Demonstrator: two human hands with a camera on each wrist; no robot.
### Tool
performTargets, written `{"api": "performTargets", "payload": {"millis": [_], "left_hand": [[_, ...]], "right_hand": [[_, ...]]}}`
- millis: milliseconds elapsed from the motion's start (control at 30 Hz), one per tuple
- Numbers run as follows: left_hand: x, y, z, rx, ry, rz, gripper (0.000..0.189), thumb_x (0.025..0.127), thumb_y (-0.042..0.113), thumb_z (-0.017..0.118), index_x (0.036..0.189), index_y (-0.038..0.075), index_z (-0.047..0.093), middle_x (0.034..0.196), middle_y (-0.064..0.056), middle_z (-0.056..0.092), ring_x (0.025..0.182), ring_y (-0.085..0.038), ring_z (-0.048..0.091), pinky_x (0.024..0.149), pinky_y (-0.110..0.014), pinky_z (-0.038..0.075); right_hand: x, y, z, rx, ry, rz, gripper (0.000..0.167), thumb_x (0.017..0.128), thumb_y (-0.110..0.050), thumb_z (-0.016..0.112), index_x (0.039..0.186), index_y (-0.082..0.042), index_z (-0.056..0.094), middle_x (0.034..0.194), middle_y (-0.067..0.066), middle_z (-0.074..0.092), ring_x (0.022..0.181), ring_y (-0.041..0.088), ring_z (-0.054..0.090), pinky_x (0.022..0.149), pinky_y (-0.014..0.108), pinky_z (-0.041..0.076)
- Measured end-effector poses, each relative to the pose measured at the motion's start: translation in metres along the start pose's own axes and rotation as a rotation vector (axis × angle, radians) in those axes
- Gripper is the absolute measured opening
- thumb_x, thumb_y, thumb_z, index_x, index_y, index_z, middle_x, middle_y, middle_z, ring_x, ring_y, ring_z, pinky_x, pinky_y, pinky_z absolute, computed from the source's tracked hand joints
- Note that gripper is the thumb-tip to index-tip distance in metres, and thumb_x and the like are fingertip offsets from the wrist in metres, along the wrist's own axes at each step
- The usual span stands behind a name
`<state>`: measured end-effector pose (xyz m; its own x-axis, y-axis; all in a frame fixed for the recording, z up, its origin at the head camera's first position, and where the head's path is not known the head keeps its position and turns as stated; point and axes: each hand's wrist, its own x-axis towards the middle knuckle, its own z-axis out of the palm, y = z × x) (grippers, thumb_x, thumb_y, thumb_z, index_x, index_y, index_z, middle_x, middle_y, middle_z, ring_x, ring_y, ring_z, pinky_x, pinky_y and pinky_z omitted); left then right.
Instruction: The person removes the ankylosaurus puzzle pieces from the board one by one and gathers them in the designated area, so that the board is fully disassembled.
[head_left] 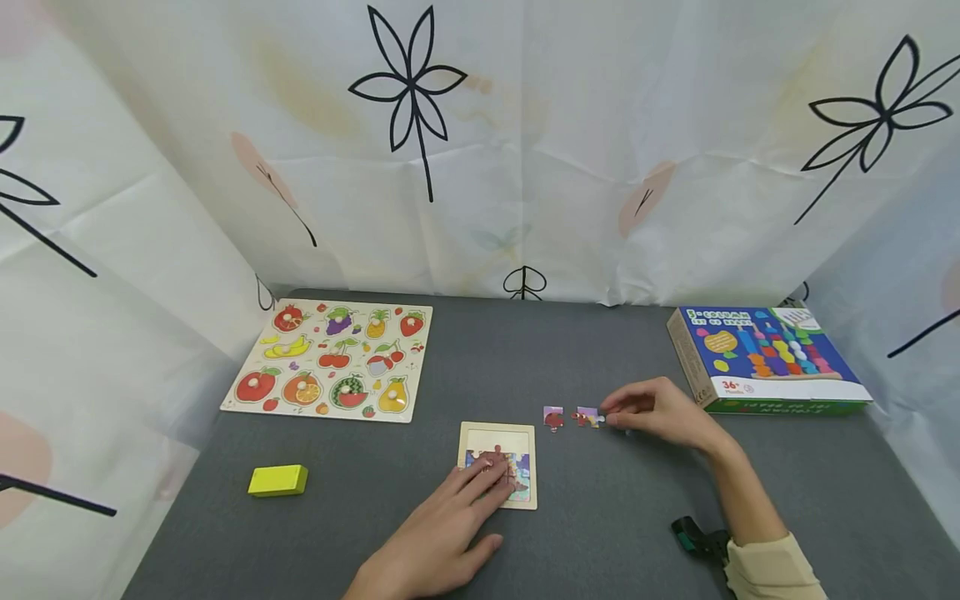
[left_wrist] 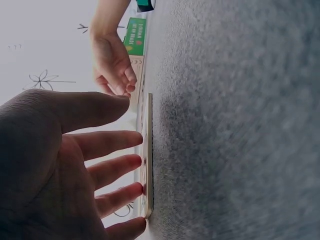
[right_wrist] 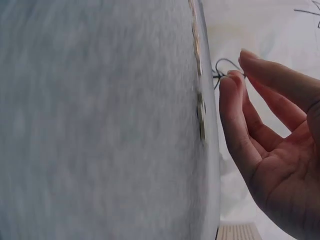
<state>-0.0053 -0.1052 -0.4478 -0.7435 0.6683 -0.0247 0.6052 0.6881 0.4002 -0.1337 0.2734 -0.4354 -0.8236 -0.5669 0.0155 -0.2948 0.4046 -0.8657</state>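
My left hand [head_left: 442, 529] rests its straight fingers on a small wooden jigsaw tray [head_left: 497, 437], covering part of the picture in its lower portion. In the left wrist view, the fingertips meet the face of the tray [left_wrist: 149, 150], with the thumb held apart. Two loose jigsaw pieces lie to the tray's right: one with a red shape [head_left: 552, 417] and one in purple and yellow [head_left: 588, 417]. Beside the latter hovers my right hand [head_left: 667, 412], its fingers bent loosely. The right wrist view shows a gap between thumb and fingertips, above a piece [right_wrist: 201, 117] on the table.
A fruit knob puzzle board [head_left: 326, 358] lies at the back left, with a yellow block [head_left: 277, 481] in front of it. At the back right is a toy box [head_left: 765, 358]. A patterned curtain [head_left: 525, 150] encloses the grey table [head_left: 360, 475].
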Motion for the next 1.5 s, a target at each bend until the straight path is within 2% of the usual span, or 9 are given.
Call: {"api": "performTargets", "payload": {"millis": [67,200,300,633,833,933,1167,1333,1500], "left_hand": [[-0.001,0.0,0.0,-0.001,-0.014,-0.017,0.062,0.107,0.036,0.067,0.164,0.017,0.049,0.177,0.0,0.038,0.163,-0.023,0.038,0.129,-0.05,0.042],[-0.002,0.002,0.0,-0.034,-0.091,-0.085,0.067,0.108,0.041,0.067,0.167,0.022,0.044,0.18,0.004,0.031,0.164,-0.021,0.034,0.131,-0.047,0.04],[-0.003,0.004,0.002,-0.04,-0.104,-0.109,0.069,0.107,0.041,0.067,0.168,0.021,0.042,0.18,0.004,0.03,0.164,-0.022,0.034,0.131,-0.047,0.04],[-0.006,0.011,0.012,-0.025,-0.032,-0.161,0.072,0.104,0.042,0.07,0.167,0.018,0.044,0.175,0.003,0.037,0.155,-0.024,0.042,0.122,-0.048,0.048],[-0.007,0.015,0.018,-0.033,-0.021,-0.209,0.071,0.102,0.044,0.073,0.163,0.018,0.049,0.169,0.0,0.043,0.151,-0.026,0.044,0.123,-0.055,0.046],[-0.006,0.017,0.02,-0.056,-0.024,-0.238,0.072,0.1,0.045,0.075,0.162,0.017,0.051,0.166,-0.001,0.045,0.152,-0.028,0.044,0.124,-0.06,0.044],[-0.007,0.021,0.026,-0.06,0.015,-0.266,0.075,0.098,0.043,0.077,0.162,0.015,0.049,0.166,-0.003,0.046,0.155,-0.03,0.043,0.123,-0.063,0.044],[-0.008,0.023,0.03,-0.026,0.036,-0.258,0.078,0.097,0.043,0.078,0.163,0.014,0.048,0.166,-0.005,0.047,0.156,-0.033,0.043,0.121,-0.066,0.045],[-0.009,0.023,0.029,-0.001,0.031,-0.256,0.078,0.097,0.043,0.078,0.163,0.013,0.048,0.166,-0.004,0.046,0.155,-0.032,0.044,0.121,-0.065,0.046]], "right_hand": [[0.003,-0.001,0.004,0.008,-0.005,-0.004,0.017,0.1,-0.002,0.074,0.115,0.004,0.079,0.1,0.017,0.08,0.081,0.004,0.071,0.071,0.021,0.06],[0.008,-0.002,0.011,0.025,-0.02,0.024,0.016,0.1,-0.005,0.075,0.115,0.001,0.08,0.102,0.016,0.08,0.081,0.003,0.071,0.071,0.021,0.059],[0.014,-0.005,0.017,0.044,-0.032,0.044,0.016,0.101,-0.007,0.076,0.115,0.0,0.08,0.105,0.017,0.081,0.083,0.002,0.072,0.075,0.021,0.06],[0.038,-0.025,0.051,0.088,-0.116,-0.007,0.019,0.1,-0.008,0.077,0.114,0.004,0.078,0.109,0.022,0.081,0.086,0.005,0.073,0.077,0.022,0.062],[0.054,-0.042,0.073,0.116,-0.192,-0.043,0.018,0.1,-0.008,0.076,0.113,0.005,0.078,0.097,0.021,0.08,0.079,0.003,0.07,0.072,0.023,0.06],[0.065,-0.05,0.086,0.134,-0.236,-0.059,0.019,0.1,-0.01,0.076,0.113,0.005,0.078,0.097,0.02,0.08,0.08,0.003,0.07,0.073,0.022,0.06],[0.088,-0.06,0.113,0.129,-0.331,-0.073,0.019,0.1,-0.011,0.077,0.112,0.004,0.079,0.098,0.02,0.082,0.082,0.02,0.077,0.074,0.022,0.062],[0.101,-0.062,0.125,0.064,-0.378,-0.051,0.016,0.1,-0.008,0.075,0.111,0.002,0.08,0.095,0.016,0.083,0.079,0.008,0.074,0.073,0.019,0.061],[0.106,-0.066,0.133,-0.013,-0.361,-0.026,0.013,0.098,-0.008,0.078,0.106,0.001,0.082,0.089,0.011,0.082,0.073,-0.002,0.07,0.068,0.018,0.059]]}}
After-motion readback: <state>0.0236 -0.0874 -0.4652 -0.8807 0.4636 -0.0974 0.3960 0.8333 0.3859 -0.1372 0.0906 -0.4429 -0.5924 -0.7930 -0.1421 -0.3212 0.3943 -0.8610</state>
